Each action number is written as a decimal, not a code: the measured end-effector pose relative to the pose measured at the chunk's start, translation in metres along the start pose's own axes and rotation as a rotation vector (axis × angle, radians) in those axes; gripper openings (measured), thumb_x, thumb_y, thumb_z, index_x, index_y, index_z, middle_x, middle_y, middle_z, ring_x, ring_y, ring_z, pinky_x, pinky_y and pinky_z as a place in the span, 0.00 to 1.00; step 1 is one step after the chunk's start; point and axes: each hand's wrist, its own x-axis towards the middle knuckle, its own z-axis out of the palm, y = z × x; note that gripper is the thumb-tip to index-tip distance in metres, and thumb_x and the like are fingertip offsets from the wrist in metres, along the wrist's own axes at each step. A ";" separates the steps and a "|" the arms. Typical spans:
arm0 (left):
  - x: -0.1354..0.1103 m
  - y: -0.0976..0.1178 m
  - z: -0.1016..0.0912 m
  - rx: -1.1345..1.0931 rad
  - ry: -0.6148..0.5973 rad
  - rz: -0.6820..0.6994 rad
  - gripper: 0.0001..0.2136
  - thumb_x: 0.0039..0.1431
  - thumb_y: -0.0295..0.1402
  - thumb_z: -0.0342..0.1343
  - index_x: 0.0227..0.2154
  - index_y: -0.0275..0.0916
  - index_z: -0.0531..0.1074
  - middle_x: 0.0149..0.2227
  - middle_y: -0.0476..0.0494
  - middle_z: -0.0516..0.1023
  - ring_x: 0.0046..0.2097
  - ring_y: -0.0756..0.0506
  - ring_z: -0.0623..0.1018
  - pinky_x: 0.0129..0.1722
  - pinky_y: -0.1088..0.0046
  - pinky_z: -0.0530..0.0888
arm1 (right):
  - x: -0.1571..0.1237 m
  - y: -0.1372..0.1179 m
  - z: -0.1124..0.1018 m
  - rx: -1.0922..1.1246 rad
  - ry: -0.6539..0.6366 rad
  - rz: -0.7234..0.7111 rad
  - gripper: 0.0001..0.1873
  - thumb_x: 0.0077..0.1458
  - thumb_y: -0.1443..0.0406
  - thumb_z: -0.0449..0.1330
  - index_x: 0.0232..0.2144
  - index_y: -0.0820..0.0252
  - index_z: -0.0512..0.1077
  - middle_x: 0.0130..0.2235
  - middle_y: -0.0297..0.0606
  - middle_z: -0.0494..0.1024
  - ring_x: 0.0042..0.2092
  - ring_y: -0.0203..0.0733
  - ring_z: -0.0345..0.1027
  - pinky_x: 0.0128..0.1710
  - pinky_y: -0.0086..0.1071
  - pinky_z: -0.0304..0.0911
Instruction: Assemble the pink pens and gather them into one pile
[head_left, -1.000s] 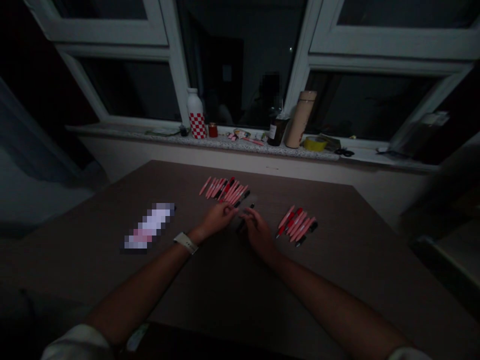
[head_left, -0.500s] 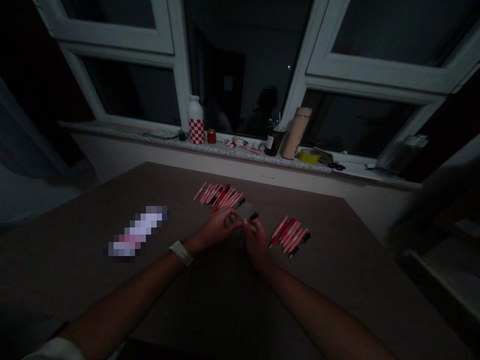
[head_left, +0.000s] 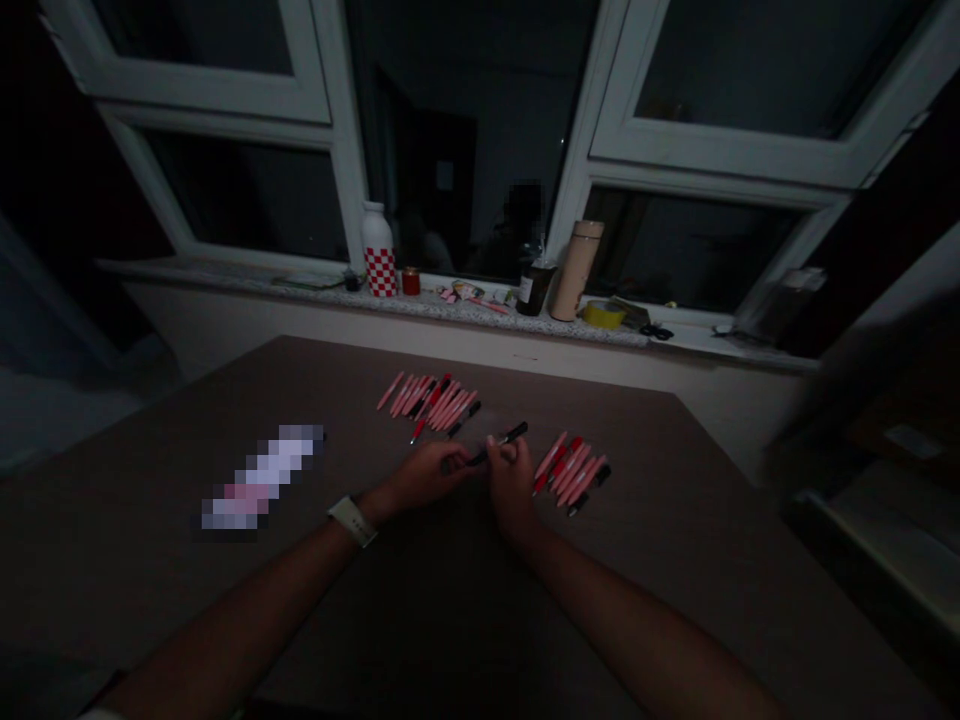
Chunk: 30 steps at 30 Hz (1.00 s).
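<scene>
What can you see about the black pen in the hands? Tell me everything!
The black pen is slim and straight and looks like plastic. It slants above the brown table, pinched by the right hand, with its far end sticking out toward the upper right. Its near end reaches the left hand, but the dim light hides whether they touch.

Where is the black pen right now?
In the head view, the black pen is gripped by the right hand, its lower end reaching toward the left hand, between the left group of pink pens and the right group.
</scene>
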 end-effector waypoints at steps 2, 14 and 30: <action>-0.002 0.000 -0.001 0.002 -0.026 0.008 0.13 0.57 0.43 0.56 0.32 0.37 0.76 0.28 0.46 0.77 0.30 0.48 0.72 0.28 0.76 0.64 | 0.001 0.002 0.000 0.046 0.007 0.023 0.36 0.49 0.53 0.63 0.56 0.61 0.58 0.26 0.26 0.70 0.24 0.35 0.66 0.23 0.26 0.61; -0.008 -0.011 0.000 0.022 -0.068 0.024 0.15 0.57 0.46 0.55 0.31 0.38 0.77 0.25 0.48 0.75 0.27 0.49 0.70 0.25 0.77 0.61 | 0.001 0.002 -0.001 0.092 -0.062 0.006 0.44 0.48 0.54 0.65 0.62 0.57 0.51 0.23 0.24 0.72 0.20 0.35 0.67 0.20 0.26 0.63; 0.008 -0.020 -0.023 0.246 0.059 -0.082 0.12 0.54 0.42 0.55 0.22 0.39 0.70 0.22 0.48 0.70 0.26 0.48 0.67 0.26 0.74 0.58 | 0.008 0.013 0.002 0.046 -0.058 0.108 0.44 0.51 0.55 0.62 0.63 0.61 0.47 0.39 0.38 0.79 0.22 0.35 0.71 0.19 0.28 0.67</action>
